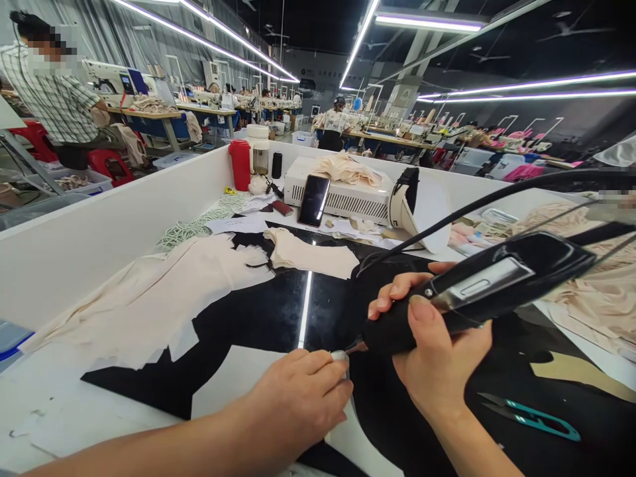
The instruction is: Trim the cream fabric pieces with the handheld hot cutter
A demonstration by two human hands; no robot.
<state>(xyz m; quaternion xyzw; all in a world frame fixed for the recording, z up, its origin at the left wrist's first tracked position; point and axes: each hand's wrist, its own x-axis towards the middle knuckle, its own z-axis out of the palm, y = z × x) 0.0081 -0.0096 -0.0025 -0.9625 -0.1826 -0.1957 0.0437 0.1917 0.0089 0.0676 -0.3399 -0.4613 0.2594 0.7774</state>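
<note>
My right hand (437, 344) grips a black corded hand tool (487, 285) with a grey panel on its top; its metal tip points down and left. My left hand (303, 397) rests with curled fingers on the glossy black work surface (258, 318), pinching a small pale piece of material (340, 356) right at the tool's tip. The tool's black cable (497, 199) arcs up to the right. Beige fabric pieces (149, 298) lie to the left, and a folded beige stack (311, 255) sits just beyond my hands.
Teal thread snips (534, 416) lie at the right. Behind stand a white box machine (342, 195) with a phone (314, 200) leaning on it, a red bottle (241, 164) and a coil of green cord (193, 228). A person in a checked shirt (54, 99) sits at far left.
</note>
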